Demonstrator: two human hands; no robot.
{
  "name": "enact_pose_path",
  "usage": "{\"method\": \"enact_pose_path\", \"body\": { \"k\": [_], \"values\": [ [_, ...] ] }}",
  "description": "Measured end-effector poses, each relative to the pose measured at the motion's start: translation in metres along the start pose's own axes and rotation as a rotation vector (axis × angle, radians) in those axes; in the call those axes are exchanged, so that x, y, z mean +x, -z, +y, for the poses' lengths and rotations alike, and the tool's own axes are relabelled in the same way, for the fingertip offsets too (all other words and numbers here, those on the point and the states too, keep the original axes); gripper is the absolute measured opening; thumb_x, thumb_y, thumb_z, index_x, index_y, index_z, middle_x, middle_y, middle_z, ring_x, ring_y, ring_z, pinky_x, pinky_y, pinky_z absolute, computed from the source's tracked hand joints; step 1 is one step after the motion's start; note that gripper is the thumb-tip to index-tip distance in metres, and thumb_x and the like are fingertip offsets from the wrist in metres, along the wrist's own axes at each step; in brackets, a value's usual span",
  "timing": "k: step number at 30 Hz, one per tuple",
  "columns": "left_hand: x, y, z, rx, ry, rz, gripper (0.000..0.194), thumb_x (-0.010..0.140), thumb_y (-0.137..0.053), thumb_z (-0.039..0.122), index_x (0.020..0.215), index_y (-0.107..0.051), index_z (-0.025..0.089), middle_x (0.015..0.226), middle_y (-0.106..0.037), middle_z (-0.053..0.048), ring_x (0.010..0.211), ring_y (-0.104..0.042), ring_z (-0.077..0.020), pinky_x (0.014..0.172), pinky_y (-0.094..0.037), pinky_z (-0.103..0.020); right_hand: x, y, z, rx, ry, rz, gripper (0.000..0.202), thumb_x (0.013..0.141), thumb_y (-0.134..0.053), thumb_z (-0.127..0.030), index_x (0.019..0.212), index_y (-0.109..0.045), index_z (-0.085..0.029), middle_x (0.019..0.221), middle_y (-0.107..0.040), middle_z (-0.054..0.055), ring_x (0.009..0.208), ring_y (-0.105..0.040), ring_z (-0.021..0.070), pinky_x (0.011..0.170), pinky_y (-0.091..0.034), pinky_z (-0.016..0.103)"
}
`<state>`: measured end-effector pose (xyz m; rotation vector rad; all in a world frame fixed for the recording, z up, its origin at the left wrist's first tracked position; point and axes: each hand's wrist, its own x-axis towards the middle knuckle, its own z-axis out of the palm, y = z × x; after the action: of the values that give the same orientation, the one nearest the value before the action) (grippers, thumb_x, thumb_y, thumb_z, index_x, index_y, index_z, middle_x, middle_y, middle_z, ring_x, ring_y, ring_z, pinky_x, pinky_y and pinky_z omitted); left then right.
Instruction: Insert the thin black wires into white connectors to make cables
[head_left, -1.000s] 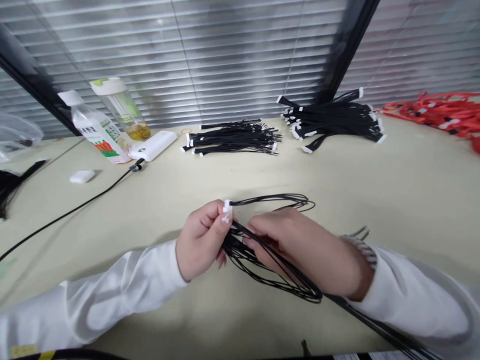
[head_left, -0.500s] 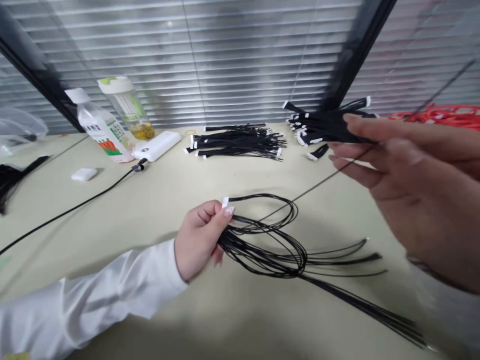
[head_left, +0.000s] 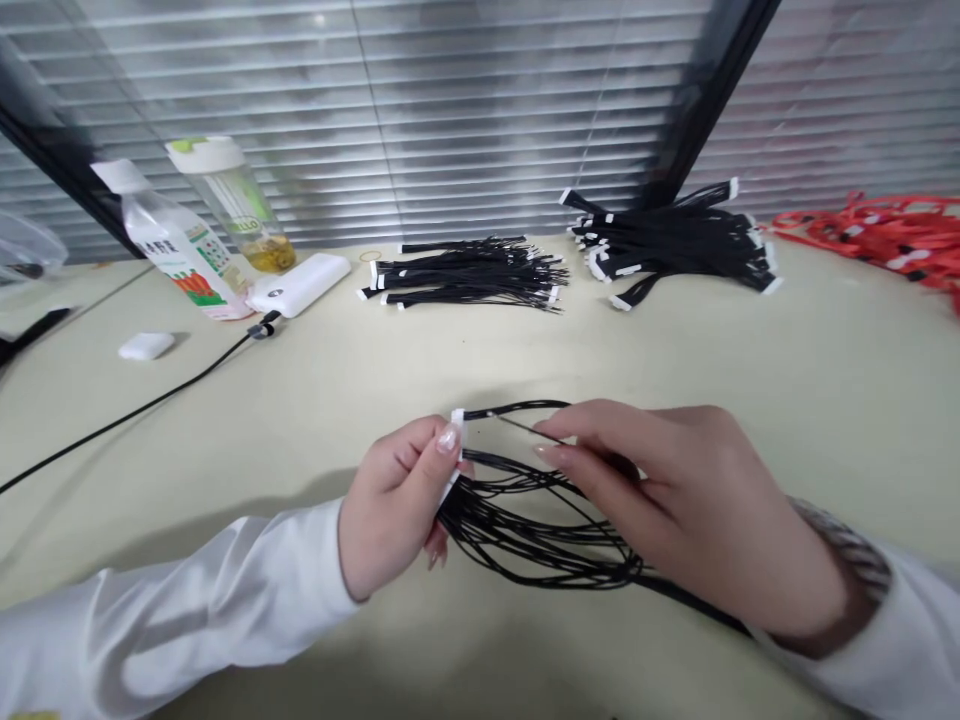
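My left hand [head_left: 405, 490] pinches a white connector [head_left: 457, 425] between thumb and fingers. Looped black wires [head_left: 517, 530] run from it to the right, and part of the bundle passes behind my right hand [head_left: 675, 500]. That hand's thumb and index finger pinch one thin black wire [head_left: 517, 425]. The wire's free tip points left toward the connector, a short way from it. Its remaining length is hidden behind the right hand.
Black cable bundles with white connectors [head_left: 465, 275] lie at the back, with a larger pile [head_left: 675, 240] to their right. Red cables [head_left: 892, 235] sit far right. On the left stand a carrot-label bottle [head_left: 180, 250], a tumbler [head_left: 240, 210], a white power bank [head_left: 304, 285] and a white case [head_left: 146, 346].
My right hand has come down and left from the upper right, bringing the wire's end close to the connector. My left hand keeps its hold, nearly in place.
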<state>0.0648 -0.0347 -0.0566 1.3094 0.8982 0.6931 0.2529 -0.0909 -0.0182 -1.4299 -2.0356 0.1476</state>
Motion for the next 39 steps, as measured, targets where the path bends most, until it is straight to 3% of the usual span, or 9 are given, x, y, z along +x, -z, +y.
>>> {"method": "enact_pose_path", "body": {
  "k": [4, 13, 25, 34, 37, 39],
  "values": [
    [-0.002, 0.000, 0.001, 0.036, 0.027, -0.008, 0.049, 0.075, -0.048, 0.065, 0.062, -0.046, 0.018, 0.029, -0.042, 0.007, 0.022, -0.038, -0.0046, 0.024, -0.027, -0.010, 0.001, 0.000, 0.001, -0.003, 0.009, -0.057, 0.013, 0.085, -0.051, -0.019, 0.081, -0.063, -0.019, 0.060, -0.061, -0.006, 0.052, -0.052, 0.0041, 0.050, -0.034, 0.018],
    [-0.003, 0.001, 0.001, 0.060, 0.037, -0.042, 0.048, 0.074, -0.050, 0.064, 0.061, -0.045, 0.018, 0.033, -0.041, 0.008, 0.022, -0.037, -0.0039, 0.023, -0.025, -0.011, 0.000, -0.005, 0.002, -0.035, 0.017, -0.059, 0.016, 0.086, -0.049, -0.019, 0.082, -0.065, -0.019, 0.063, -0.063, -0.005, 0.053, -0.053, 0.0060, 0.052, -0.034, 0.021],
    [-0.003, 0.003, 0.000, 0.080, 0.024, -0.100, 0.046, 0.077, -0.048, 0.061, 0.064, -0.045, 0.017, 0.039, -0.041, 0.009, 0.024, -0.039, -0.0030, 0.024, -0.028, -0.010, 0.000, -0.006, 0.004, -0.205, 0.187, -0.024, 0.021, 0.087, -0.045, -0.019, 0.086, -0.066, -0.018, 0.062, -0.061, 0.000, 0.053, -0.052, 0.0099, 0.050, -0.031, 0.024],
    [-0.002, 0.001, 0.000, 0.129, 0.018, -0.140, 0.044, 0.078, -0.048, 0.059, 0.065, -0.044, 0.017, 0.038, -0.039, 0.009, 0.024, -0.039, -0.0037, 0.024, -0.027, -0.011, 0.003, -0.009, 0.003, -0.292, 0.186, -0.168, 0.021, 0.086, -0.042, -0.014, 0.084, -0.062, -0.019, 0.063, -0.055, -0.001, 0.057, -0.050, 0.0116, 0.053, -0.031, 0.026],
    [0.000, 0.001, -0.001, 0.107, 0.008, -0.093, 0.043, 0.079, -0.049, 0.058, 0.065, -0.045, 0.017, 0.036, -0.041, 0.009, 0.024, -0.039, -0.0042, 0.024, -0.027, -0.011, 0.005, -0.004, 0.004, -0.335, 0.156, -0.093, 0.009, 0.084, -0.052, -0.023, 0.087, -0.058, -0.017, 0.077, -0.057, 0.002, 0.069, -0.052, 0.0148, 0.058, -0.034, 0.027],
    [0.001, 0.001, -0.002, 0.091, -0.010, -0.029, 0.043, 0.080, -0.048, 0.058, 0.065, -0.046, 0.017, 0.033, -0.041, 0.008, 0.024, -0.039, -0.0050, 0.025, -0.028, -0.012, 0.005, 0.003, 0.003, -0.379, 0.144, -0.007, 0.015, 0.079, -0.059, -0.029, 0.083, -0.054, -0.016, 0.079, -0.055, 0.003, 0.068, -0.049, 0.0150, 0.057, -0.033, 0.027]
  ]
}}
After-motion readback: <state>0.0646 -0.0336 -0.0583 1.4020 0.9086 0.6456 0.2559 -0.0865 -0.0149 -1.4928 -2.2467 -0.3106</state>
